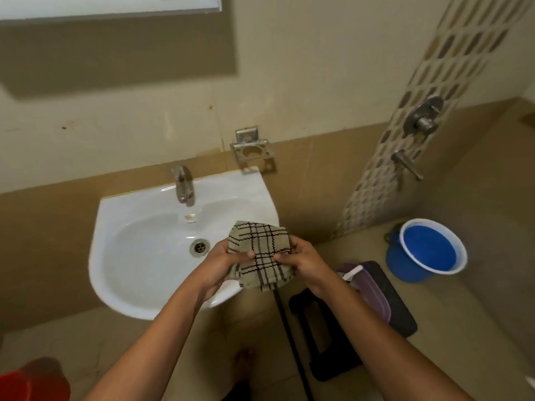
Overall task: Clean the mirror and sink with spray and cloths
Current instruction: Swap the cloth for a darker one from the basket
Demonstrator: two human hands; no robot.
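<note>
A beige cloth with dark checked lines [262, 250] is held folded over the right front rim of the white sink [136, 256]. My left hand [224, 264] grips its left side, thumb on top. My right hand [301, 260] pinches its right side. The sink has a chrome tap [183, 185] at the back and a metal drain [199, 246] in the basin. The lower edge of the mirror [110, 8] shows at the top left. A purple cloth and a white spray part [366, 282] lie on a black stool.
A black stool [341, 337] stands right of the sink. A blue bucket [428, 250] sits on the floor at the right. A red container [31, 383] is at the bottom left. A metal holder [252, 153] and shower taps [422, 117] are on the wall.
</note>
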